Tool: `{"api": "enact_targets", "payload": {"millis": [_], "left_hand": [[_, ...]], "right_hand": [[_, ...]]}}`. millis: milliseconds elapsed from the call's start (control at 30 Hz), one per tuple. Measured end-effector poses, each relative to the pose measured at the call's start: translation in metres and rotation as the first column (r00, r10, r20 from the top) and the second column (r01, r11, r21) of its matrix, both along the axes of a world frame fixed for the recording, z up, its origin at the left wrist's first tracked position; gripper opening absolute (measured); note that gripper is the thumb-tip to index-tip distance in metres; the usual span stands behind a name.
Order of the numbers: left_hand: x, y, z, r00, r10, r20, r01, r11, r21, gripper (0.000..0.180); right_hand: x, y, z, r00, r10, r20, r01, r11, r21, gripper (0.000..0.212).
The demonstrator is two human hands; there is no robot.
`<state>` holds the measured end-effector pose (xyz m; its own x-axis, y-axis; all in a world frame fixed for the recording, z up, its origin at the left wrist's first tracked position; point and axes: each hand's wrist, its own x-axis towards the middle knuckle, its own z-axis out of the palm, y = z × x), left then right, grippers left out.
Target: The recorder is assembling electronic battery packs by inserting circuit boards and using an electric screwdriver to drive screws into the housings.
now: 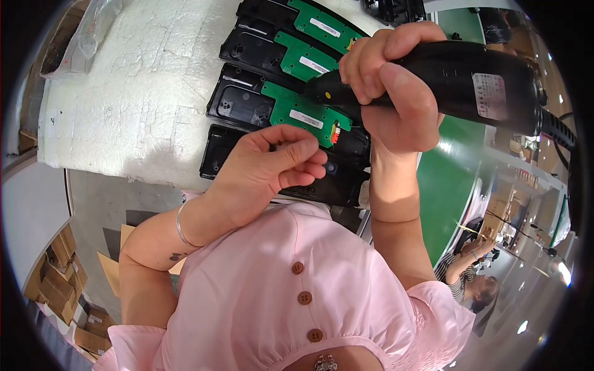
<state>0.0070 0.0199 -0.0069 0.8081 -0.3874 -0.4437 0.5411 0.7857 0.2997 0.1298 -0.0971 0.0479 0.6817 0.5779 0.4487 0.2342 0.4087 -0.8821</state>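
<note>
My right hand [399,86] is wrapped round a black electric screwdriver [455,71], held nearly level. A cord leaves its right end, and its tip points left, over a green circuit board [281,99]. This board lies in a black plastic housing [238,96] and carries a white label and a small connector with coloured wires. Just in front of it, my left hand [266,164] is closed, thumb against curled fingers; anything inside is hidden. Beneath that hand lies another black housing [219,148], partly covered. Two similar housings with a far board [303,21] and a middle board [291,52] lie behind.
The housings rest at the right of a white foam-like pad [136,93]. A green surface [448,179] runs along the right, where another person [461,272] in a striped sleeve is. Cardboard boxes [59,284] stand low at the left; a clear plastic bag [93,28] is at upper left.
</note>
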Motion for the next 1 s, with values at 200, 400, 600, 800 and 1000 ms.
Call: {"api": "enact_targets", "payload": {"millis": [200, 400, 600, 800, 1000], "left_hand": [[0.003, -0.004, 0.003, 0.985, 0.140, -0.103, -0.146, 0.987, -0.059, 0.017], [0.001, -0.004, -0.006, 0.996, 0.086, 0.020, -0.080, 0.977, -0.196, 0.019], [-0.004, -0.011, -0.004, 1.000, 0.025, -0.018, -0.029, 0.973, -0.229, 0.028], [-0.015, -0.020, 0.003, 0.983, -0.108, -0.149, 0.060, 0.954, -0.294, 0.041], [-0.018, -0.007, 0.003, 0.978, -0.205, 0.027, 0.206, 0.975, -0.086, 0.035]], "right_hand": [[-0.019, -0.030, 0.039, 0.986, 0.091, 0.140, -0.107, 0.988, 0.111, 0.040], [-0.054, -0.023, 0.046, 0.998, -0.017, 0.055, -0.009, 0.893, 0.450, 0.026], [-0.052, -0.035, 0.043, 0.995, 0.024, 0.097, -0.049, 0.963, 0.266, 0.028], [-0.047, -0.035, 0.013, 0.997, -0.070, 0.022, 0.069, 0.997, 0.043, 0.025], [-0.047, -0.032, 0.003, 0.992, -0.120, -0.026, 0.119, 0.992, -0.034, 0.029]]}}
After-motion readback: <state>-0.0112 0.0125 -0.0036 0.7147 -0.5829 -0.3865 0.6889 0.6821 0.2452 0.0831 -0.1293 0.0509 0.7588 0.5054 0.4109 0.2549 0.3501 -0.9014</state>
